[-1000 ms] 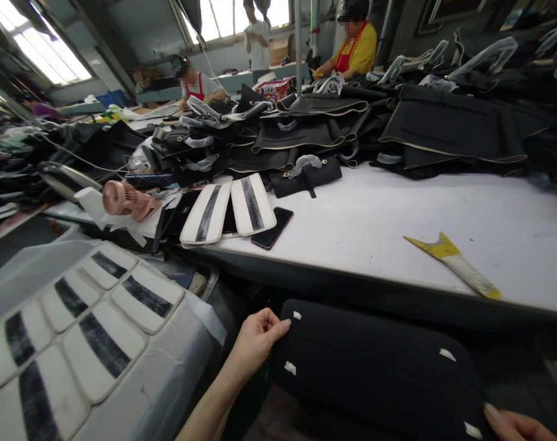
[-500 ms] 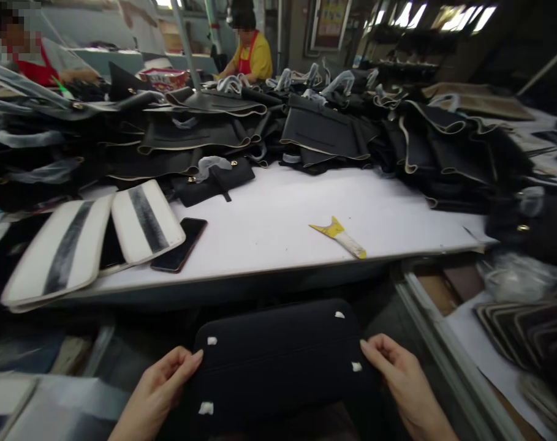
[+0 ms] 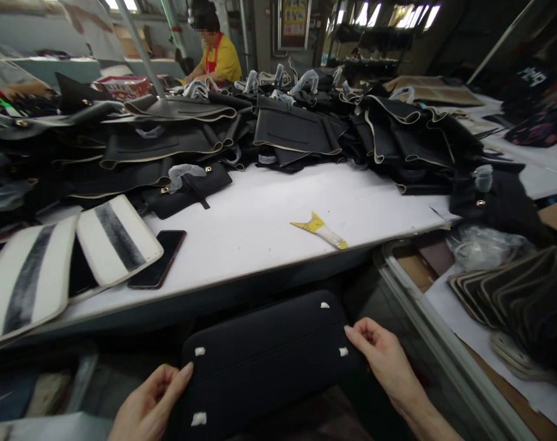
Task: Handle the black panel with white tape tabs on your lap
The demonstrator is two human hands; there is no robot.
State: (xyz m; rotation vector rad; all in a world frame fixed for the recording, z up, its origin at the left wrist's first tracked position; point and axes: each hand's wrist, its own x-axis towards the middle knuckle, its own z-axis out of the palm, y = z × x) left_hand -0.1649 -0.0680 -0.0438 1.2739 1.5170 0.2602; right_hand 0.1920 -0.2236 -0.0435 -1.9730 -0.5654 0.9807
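Head view: black panel point(image 3: 262, 361) steeper than before

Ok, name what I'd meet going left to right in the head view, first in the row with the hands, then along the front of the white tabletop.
First: left hand, dark panel, right hand, stacked dark pieces. Then: striped white panels, phone, yellow-and-white tool.

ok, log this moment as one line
left grip: black panel, left edge | right grip: same panel, right edge | yellow-and-white forked tool: on white tabletop | phone: same tabletop
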